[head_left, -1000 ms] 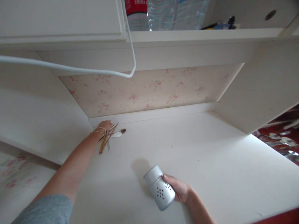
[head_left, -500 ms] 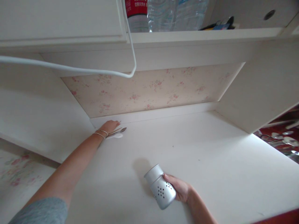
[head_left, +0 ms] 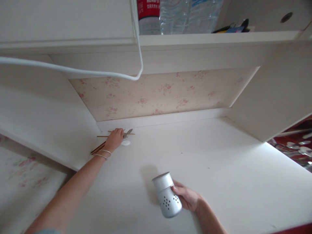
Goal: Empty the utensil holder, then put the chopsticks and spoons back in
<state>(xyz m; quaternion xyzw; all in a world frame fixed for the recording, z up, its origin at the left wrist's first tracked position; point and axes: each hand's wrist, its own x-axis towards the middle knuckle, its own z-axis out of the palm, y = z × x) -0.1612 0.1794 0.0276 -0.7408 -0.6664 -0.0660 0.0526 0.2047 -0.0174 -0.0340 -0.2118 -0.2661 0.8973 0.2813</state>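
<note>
My right hand [head_left: 187, 195] grips a silver metal utensil holder [head_left: 167, 199] with round drain holes. The holder is tilted above the white surface, its rim up and to the left; its inside is hidden. In the back left corner, my left hand [head_left: 115, 139] is closed over a bunch of cutlery lying flat. Brown chopsticks [head_left: 97, 148] stick out behind the hand, and thin sticks show past the fingers. A metal spoon [head_left: 129, 131] lies by the fingertips, and a white spoon [head_left: 126, 143] rests just beside them. The palm hides the middle of the bunch.
A white cable [head_left: 97, 73] hangs across the upper left. Above is a shelf [head_left: 207, 38] with water bottles [head_left: 174, 16]. White side panels [head_left: 275, 84] and a floral back wall [head_left: 156, 94] enclose the surface. Shiny items [head_left: 298, 146] on red show at far right.
My left hand has pulled back from the rear edge onto the chopsticks and spoons, and its fingers have closed over them. The utensil holder has turned slightly more upright in my right hand.
</note>
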